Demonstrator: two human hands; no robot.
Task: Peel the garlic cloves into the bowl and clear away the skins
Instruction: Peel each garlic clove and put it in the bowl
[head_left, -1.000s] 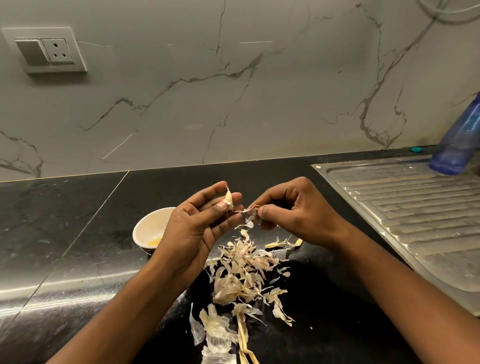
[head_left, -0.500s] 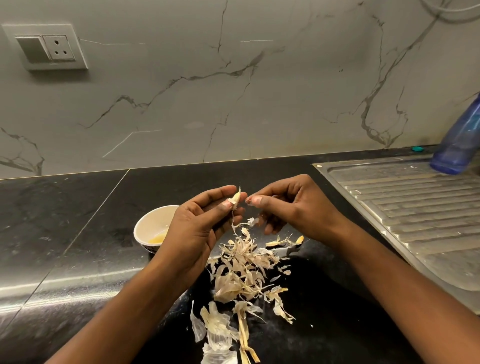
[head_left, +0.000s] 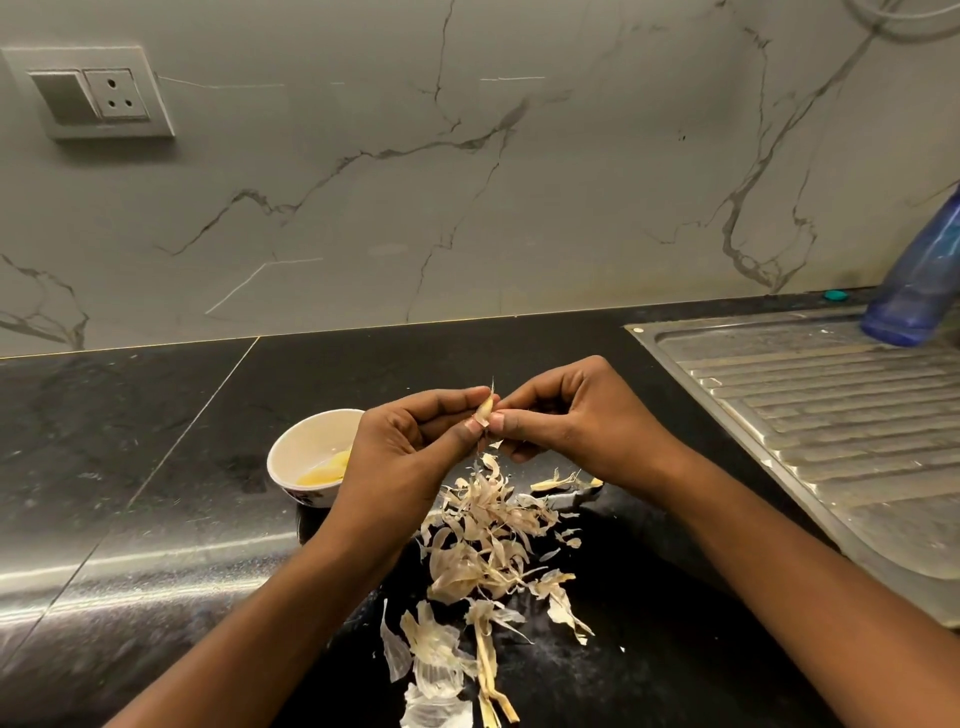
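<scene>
Both hands, left hand (head_left: 410, 457) and right hand (head_left: 571, 421), pinch one garlic clove (head_left: 484, 412) above the skins (head_left: 488, 540), bowl (head_left: 306, 452) at nine o'clock for peeled cloves.

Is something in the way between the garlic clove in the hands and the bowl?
No separate object. Only the left hand, which pinches the garlic clove with the right hand, lies between it and the bowl, covering its right rim.
</scene>
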